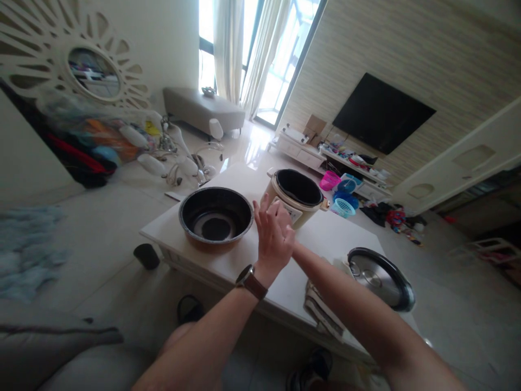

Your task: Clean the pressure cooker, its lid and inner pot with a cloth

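My left hand (270, 237), with a watch (245, 276) on its wrist, presses against my right hand (281, 214) above the table. The left fingers are stretched and slightly apart. Behind them my right hand is curled closed; its palm is hidden. To the left, a dark-lined cooker inner pot (216, 220) with a brown outside stands on the white table (234, 271). Just beyond my hands is a beige electric cooker (296, 191), uncovered and dark inside. A round lid (380, 278) lies at the right, near a striped cloth (321, 309) at the table's edge.
A dark bin (146, 256) stands on the floor by the table's left end. Lamp parts (179, 157) and bagged things lie beyond it. A grey bench (203, 111), pink basket (330, 180) and low TV cabinet (299, 155) are farther back.
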Available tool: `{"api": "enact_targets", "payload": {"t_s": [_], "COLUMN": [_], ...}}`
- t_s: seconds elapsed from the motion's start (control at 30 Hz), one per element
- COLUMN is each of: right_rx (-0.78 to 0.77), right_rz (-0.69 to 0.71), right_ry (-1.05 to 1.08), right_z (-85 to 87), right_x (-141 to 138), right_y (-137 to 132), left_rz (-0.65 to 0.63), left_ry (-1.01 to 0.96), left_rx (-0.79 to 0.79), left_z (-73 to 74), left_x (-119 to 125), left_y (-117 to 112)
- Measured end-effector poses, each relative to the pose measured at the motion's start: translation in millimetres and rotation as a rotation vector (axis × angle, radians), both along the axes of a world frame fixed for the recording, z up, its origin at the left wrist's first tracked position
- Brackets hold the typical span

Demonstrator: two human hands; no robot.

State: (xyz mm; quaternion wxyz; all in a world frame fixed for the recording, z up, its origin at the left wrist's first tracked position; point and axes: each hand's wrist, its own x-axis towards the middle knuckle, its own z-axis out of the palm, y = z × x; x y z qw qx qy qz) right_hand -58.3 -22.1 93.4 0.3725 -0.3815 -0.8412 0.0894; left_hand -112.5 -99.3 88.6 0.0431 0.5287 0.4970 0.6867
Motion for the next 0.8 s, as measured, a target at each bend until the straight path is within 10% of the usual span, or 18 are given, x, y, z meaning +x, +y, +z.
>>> {"api": "enact_targets", "payload": {"t_s": [0.17,0.33,0.8], "right_rx": [0.001,-0.232,-0.088], "right_rz": [-0.477,-0.444,-0.373], "right_ry": [-0.484,-0.668,-0.708], "right_z": [31.8,35.1,17.1], "right_x": [54,75,86], "right_y": [64,87,83], "left_rz": [-0.062,-0.096,-0.136], "left_ry": [-0.026,-0.024,-0.066], "left_rx": [-0.065,-0.134,-0.234], "left_z": [-1.9,-10.3,-28.3], "left_x": [3,10,13], "left_y": [1,2,16]}}
